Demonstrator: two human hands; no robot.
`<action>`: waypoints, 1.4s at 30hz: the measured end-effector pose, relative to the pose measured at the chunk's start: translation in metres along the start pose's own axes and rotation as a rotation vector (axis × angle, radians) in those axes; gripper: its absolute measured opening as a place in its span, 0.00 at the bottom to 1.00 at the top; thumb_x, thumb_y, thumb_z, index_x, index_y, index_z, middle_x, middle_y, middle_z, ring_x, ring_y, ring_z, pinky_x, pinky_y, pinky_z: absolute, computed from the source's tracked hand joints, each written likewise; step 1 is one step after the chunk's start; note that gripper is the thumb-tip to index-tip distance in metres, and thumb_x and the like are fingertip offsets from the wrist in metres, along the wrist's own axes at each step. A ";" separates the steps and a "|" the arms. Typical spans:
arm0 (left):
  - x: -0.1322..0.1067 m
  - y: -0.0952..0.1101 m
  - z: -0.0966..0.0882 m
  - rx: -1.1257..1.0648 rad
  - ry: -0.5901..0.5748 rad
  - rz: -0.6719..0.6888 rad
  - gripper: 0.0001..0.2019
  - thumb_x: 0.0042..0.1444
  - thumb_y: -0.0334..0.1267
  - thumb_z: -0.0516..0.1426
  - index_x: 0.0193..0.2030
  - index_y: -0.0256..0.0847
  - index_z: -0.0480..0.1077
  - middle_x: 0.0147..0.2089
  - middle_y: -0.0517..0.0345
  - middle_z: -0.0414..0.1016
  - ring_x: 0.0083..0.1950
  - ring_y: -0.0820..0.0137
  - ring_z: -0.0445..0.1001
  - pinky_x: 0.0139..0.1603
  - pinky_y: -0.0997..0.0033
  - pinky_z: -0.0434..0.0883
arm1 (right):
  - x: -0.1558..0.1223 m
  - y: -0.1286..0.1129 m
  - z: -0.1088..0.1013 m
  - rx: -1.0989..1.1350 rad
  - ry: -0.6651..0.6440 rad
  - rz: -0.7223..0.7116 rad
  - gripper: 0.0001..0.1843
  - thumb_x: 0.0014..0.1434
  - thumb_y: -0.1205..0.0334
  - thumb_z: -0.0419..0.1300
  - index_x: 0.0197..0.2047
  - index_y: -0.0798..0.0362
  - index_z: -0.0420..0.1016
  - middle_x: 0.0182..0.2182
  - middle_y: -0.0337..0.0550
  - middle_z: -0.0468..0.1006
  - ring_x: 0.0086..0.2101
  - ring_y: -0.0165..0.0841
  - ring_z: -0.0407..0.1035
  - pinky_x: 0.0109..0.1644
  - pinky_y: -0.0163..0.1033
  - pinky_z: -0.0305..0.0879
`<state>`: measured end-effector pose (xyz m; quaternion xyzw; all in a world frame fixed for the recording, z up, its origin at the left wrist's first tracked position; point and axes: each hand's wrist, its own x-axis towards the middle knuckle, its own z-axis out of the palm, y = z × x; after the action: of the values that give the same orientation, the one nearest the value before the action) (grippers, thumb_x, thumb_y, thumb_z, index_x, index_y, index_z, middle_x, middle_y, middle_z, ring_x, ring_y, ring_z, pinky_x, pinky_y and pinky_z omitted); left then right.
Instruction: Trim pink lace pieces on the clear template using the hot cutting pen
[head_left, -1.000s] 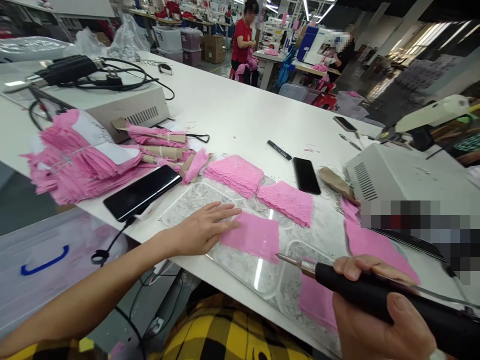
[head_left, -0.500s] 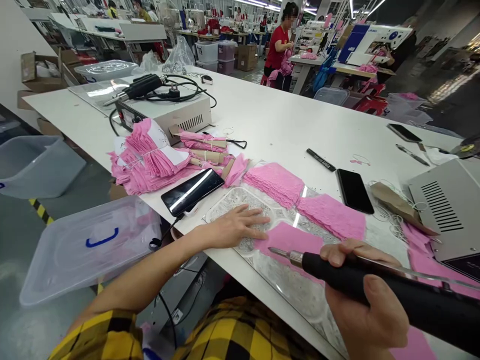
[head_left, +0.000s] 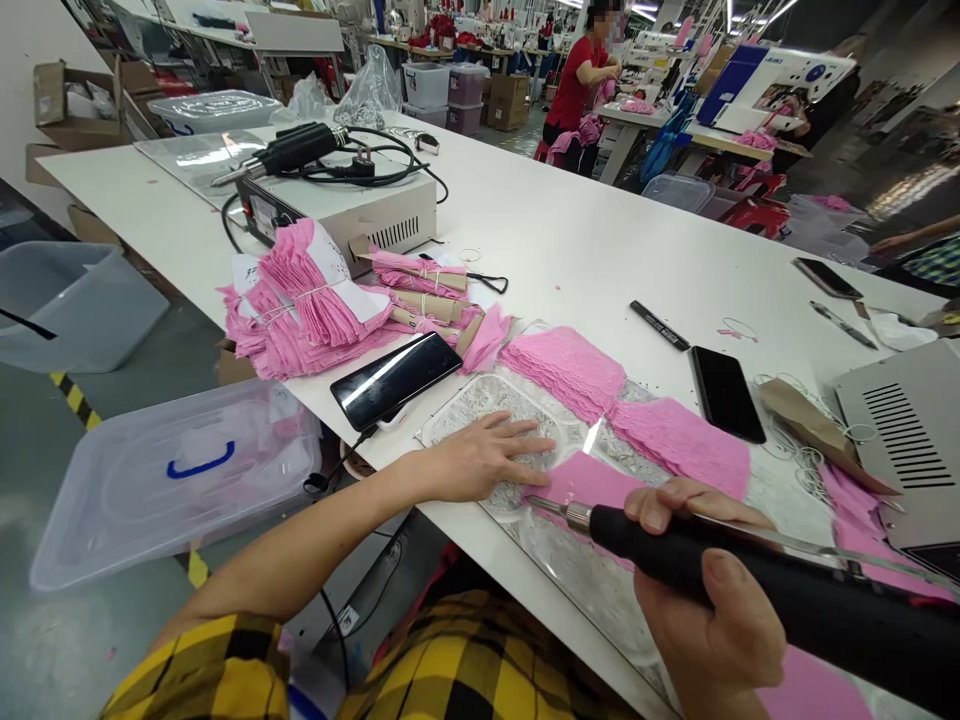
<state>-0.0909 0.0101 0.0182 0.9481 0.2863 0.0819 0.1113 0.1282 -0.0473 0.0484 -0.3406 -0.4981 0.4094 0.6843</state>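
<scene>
Item: pink pc point(head_left: 592, 482), qty 1, flat on clear plate point(head_left: 574, 580) on desk point(head_left: 517, 220), betw the hands, far R part hidden by R hand & tool

L hand point(head_left: 487, 458): palm down, fingers spread, on plate, thumb at pc's L edge; nothing gripped

R hand point(head_left: 705, 570): clasped round blk handheld tool point(head_left: 626, 538), metal tip pointing L to pc's near L edge; tip contact can't tell. Hands apart, tip close to L thumb

Status (judged): this pc under way, prob not finished; edge detail too small to confirm any result

Beyond pc: textured pink stack point(head_left: 562, 365) & second pink stack point(head_left: 686, 435), both layered, neatly squared, end to end; finished or waiting, can't tell

Near R wrist: loose pink sheet point(head_left: 814, 690), flat, partly covered; more pink cloth point(head_left: 855, 500) by R control box point(head_left: 900, 420); status unclear

Left of plate: banded pink bundle point(head_left: 307, 300) w/ paper labels, plus rolled bundles point(head_left: 427, 300) w/ brown card, tied, so prob not in use at present

Misc: phone point(head_left: 397, 380) nr L hand, second phone point(head_left: 726, 393) & blk marker point(head_left: 658, 324) past stacks
</scene>
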 end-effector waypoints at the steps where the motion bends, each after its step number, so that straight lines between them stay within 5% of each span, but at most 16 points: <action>1: 0.000 0.000 0.000 -0.004 0.005 0.003 0.27 0.58 0.21 0.51 0.59 0.52 0.69 0.70 0.60 0.58 0.72 0.58 0.51 0.68 0.50 0.54 | 0.000 0.000 0.001 0.000 0.003 -0.003 0.10 0.53 0.57 0.61 0.38 0.53 0.71 0.34 0.40 0.70 0.29 0.29 0.63 0.38 0.43 0.63; 12: -0.001 -0.003 0.008 -0.015 0.095 0.046 0.27 0.55 0.19 0.52 0.57 0.49 0.70 0.69 0.56 0.60 0.71 0.54 0.53 0.66 0.47 0.58 | 0.003 0.001 0.006 -0.006 -0.070 -0.058 0.04 0.55 0.62 0.58 0.36 0.52 0.70 0.30 0.39 0.71 0.29 0.30 0.66 0.35 0.42 0.68; 19: -0.015 -0.002 0.012 -0.048 0.445 0.019 0.23 0.49 0.16 0.49 0.43 0.39 0.76 0.61 0.53 0.70 0.65 0.59 0.64 0.61 0.58 0.67 | 0.012 0.003 0.004 0.039 0.044 -0.090 0.07 0.53 0.62 0.58 0.36 0.52 0.72 0.32 0.39 0.71 0.28 0.28 0.65 0.35 0.42 0.67; 42: -0.022 0.003 0.019 0.001 0.405 0.066 0.24 0.47 0.15 0.49 0.44 0.41 0.75 0.62 0.52 0.69 0.65 0.59 0.64 0.59 0.57 0.68 | 0.016 0.007 0.006 0.024 0.030 -0.085 0.05 0.54 0.64 0.58 0.36 0.51 0.71 0.32 0.38 0.71 0.29 0.29 0.67 0.36 0.41 0.69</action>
<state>-0.1036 -0.0079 -0.0009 0.9212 0.2718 0.2741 0.0482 0.1234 -0.0289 0.0502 -0.3171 -0.4968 0.3806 0.7126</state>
